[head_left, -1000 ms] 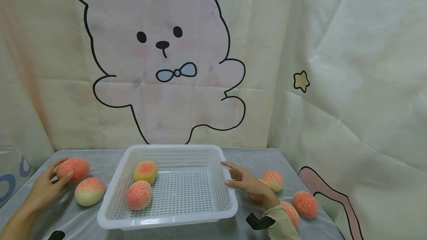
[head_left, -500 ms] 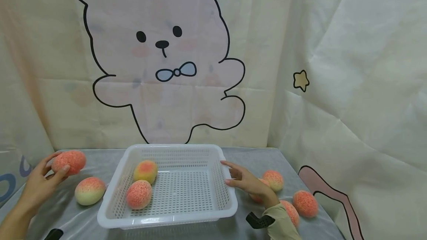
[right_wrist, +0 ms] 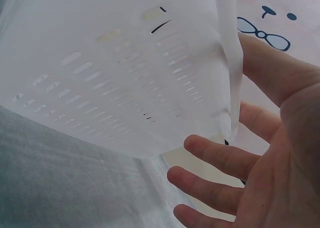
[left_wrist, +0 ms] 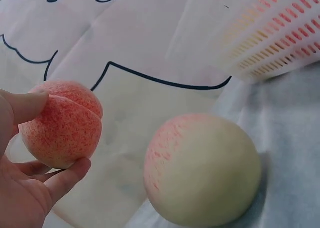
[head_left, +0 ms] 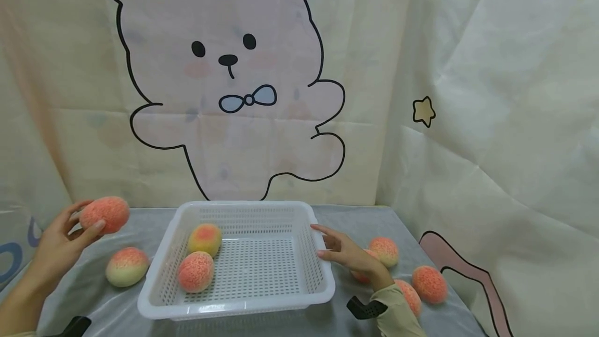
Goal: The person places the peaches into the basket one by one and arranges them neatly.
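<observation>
My left hand (head_left: 58,243) holds a red peach (head_left: 106,214) above the table at the left, thumb on the near side and fingers beneath. In the left wrist view, the crease of this peach (left_wrist: 70,123) shows between thumb and fingers. Beside it on the cloth lies a pale green and pink peach (head_left: 127,267). A white slotted plastic basket (head_left: 234,307) stands in the middle, with a yellow-orange peach (head_left: 205,240) and a red one (head_left: 195,272) at its left side. My right hand (head_left: 348,254) rests its thumb and index finger on the basket's right rim, the other fingers spread apart.
Right of the basket, a peach (head_left: 385,251), a red peach (head_left: 429,284) and others partly hidden by my right arm lie on the grey cloth (head_left: 355,220). Behind the table hangs a curtain (head_left: 365,170) with a cartoon bear.
My left hand has lifted the red peach off the cloth, shifting slightly left, then up and back to the right. My right hand and the basket stay in place.
</observation>
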A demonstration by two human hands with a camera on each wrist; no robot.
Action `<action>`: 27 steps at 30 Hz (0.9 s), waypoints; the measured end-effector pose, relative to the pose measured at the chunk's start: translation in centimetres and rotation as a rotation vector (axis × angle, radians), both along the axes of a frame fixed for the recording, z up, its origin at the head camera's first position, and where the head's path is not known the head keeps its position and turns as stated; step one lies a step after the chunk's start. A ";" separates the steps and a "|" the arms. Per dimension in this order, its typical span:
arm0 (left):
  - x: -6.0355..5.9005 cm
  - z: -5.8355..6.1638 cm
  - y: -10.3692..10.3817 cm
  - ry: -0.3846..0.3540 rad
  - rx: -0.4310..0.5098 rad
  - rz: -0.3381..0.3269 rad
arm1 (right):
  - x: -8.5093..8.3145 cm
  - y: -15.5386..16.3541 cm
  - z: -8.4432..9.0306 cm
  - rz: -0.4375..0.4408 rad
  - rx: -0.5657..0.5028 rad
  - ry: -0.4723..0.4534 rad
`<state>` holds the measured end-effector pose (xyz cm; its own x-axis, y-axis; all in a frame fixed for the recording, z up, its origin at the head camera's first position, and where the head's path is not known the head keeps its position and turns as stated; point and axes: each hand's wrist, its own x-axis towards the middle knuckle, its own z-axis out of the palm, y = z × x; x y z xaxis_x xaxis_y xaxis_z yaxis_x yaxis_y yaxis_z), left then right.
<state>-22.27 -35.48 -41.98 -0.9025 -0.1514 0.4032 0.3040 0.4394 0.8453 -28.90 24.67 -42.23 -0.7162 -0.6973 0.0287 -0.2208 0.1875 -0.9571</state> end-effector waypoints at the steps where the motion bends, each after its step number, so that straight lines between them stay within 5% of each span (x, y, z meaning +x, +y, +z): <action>1: 0.0 0.3 0.2 0.002 -0.008 -0.002 | 0.0 0.0 0.0 0.000 -0.001 -0.002; 27: -0.8 5.9 4.9 -0.054 -0.304 -0.122 | 0.0 0.0 0.0 0.006 0.000 -0.009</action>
